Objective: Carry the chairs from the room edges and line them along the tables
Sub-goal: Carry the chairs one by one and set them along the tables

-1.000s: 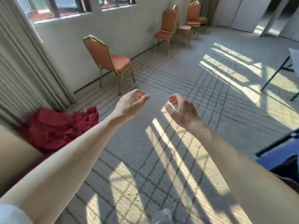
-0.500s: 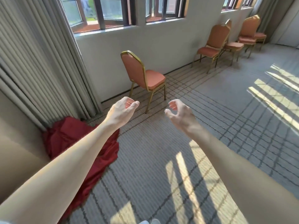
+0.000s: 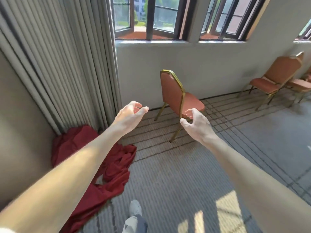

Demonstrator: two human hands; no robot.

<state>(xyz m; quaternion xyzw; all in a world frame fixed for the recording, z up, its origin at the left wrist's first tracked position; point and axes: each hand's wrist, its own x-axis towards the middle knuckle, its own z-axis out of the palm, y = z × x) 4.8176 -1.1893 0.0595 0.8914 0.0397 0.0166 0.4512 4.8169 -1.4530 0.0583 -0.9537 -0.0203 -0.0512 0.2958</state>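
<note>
An orange padded chair with a gold frame stands by the wall under the windows, its back turned toward me. My left hand is stretched out in the air to the left of the chair back, fingers loosely curled, holding nothing. My right hand hangs in front of the chair's seat edge, fingers loosely curled and empty; whether it touches the chair I cannot tell. More orange chairs stand along the wall at the right.
A heap of red cloth lies on the carpet at the left, below grey curtains. My shoe shows at the bottom. Patterned grey carpet spreads between me and the chair.
The view has swung left and closer: the nearest chair has grown larger and now sits just beyond my hands. Both hands stay raised and empty.
</note>
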